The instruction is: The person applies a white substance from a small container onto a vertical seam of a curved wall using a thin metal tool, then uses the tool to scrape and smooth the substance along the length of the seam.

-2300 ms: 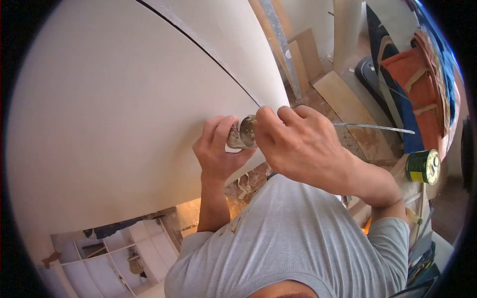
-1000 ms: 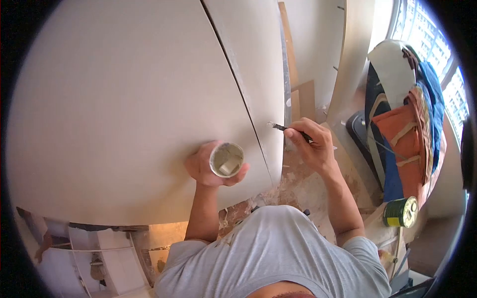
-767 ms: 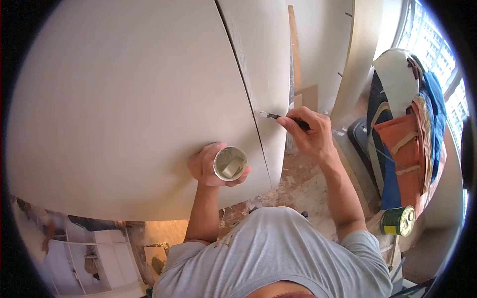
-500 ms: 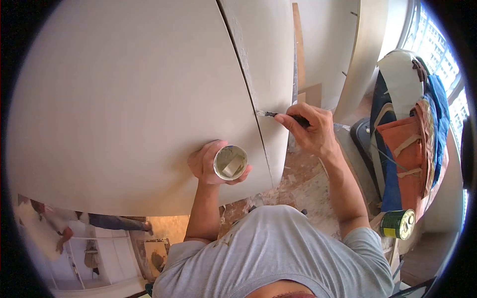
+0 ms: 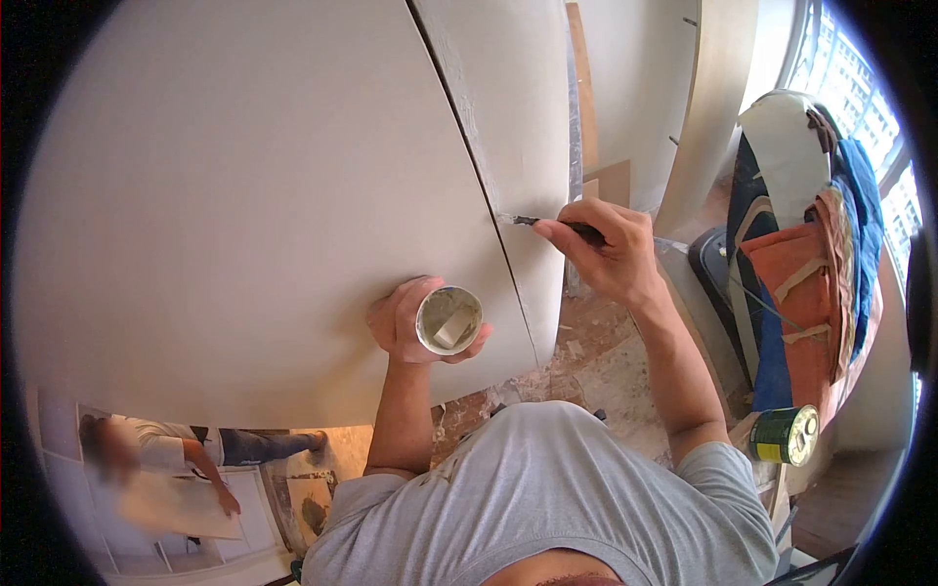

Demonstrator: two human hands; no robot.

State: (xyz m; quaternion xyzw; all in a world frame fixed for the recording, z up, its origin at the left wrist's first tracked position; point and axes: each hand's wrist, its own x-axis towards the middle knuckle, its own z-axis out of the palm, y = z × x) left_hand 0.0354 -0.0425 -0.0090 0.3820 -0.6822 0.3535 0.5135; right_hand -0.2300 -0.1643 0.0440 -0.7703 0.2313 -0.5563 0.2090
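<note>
Cataloguing: left hand (image 5: 399,322), fingers (image 5: 479,342) round cup (image 5: 431,311), pale block (image 5: 453,327) inside; right hand (image 5: 616,256), fingers pinching dark tool (image 5: 525,221), tip near seam (image 5: 462,129), cup's one o'clock.

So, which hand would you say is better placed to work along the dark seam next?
Probably the right hand: it holds the brush-like tool beside the seam, while the left hand is occupied with the cup.
</note>
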